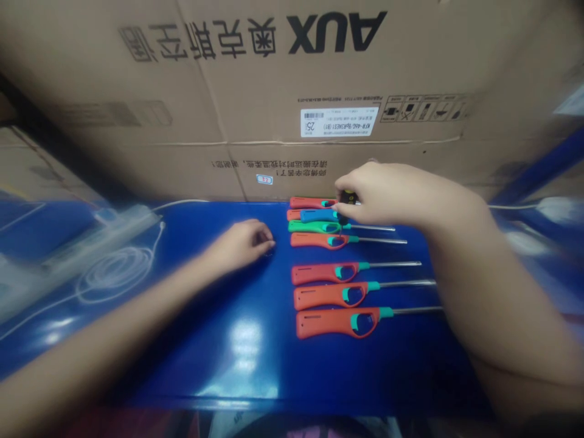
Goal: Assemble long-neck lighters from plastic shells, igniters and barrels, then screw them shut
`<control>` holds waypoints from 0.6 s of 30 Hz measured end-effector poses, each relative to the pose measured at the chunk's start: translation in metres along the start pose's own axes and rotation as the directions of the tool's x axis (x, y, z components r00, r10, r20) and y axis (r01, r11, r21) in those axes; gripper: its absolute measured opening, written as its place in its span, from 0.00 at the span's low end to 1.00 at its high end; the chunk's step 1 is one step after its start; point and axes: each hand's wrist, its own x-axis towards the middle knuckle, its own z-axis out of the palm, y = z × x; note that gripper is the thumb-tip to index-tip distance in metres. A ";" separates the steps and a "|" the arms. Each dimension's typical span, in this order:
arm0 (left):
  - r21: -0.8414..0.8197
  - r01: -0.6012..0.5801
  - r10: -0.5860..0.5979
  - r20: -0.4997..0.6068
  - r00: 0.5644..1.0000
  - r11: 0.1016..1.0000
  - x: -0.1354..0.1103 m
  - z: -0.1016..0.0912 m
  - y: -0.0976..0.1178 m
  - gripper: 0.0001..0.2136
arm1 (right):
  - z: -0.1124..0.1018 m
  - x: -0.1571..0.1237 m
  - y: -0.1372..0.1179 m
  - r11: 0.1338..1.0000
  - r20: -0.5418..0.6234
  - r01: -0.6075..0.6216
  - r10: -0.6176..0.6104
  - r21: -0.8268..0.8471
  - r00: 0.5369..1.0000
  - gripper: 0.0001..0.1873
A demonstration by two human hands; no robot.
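Observation:
My right hand [378,188] is closed around a black-and-yellow screwdriver [349,196], its thin shaft pointing down over the far group of lighters. Beneath and beside it lie a blue lighter [317,215], a green lighter [314,227] and an orange-red lighter [312,240]. The blue one overlaps another orange lighter, and a red lighter [310,202] is farthest back. Nearer me are a red lighter [314,274] and two orange lighters, the closest orange lighter [323,323] included. My left hand [249,243] rests left of the row, fingers curled in; whatever they hold is hidden.
A blue shelf [182,359] carries everything. Behind stands a big cardboard box [246,91] with upside-down print. At the left lie a white power strip [104,234] and a coiled white cable [116,274]. Blue metal framing [542,164] rises at the right.

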 end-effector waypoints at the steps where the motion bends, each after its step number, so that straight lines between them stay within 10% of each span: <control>1: -0.001 -0.006 0.006 -0.015 1.000 1.000 0.001 0.000 0.001 0.09 | 0.000 0.001 0.000 1.000 0.004 0.000 0.000 -0.002 1.000 0.18; 18: -0.065 -0.165 0.163 -0.040 0.986 0.984 0.011 0.007 0.004 0.12 | -0.001 0.000 0.001 0.999 0.072 -0.015 0.012 0.041 0.997 0.16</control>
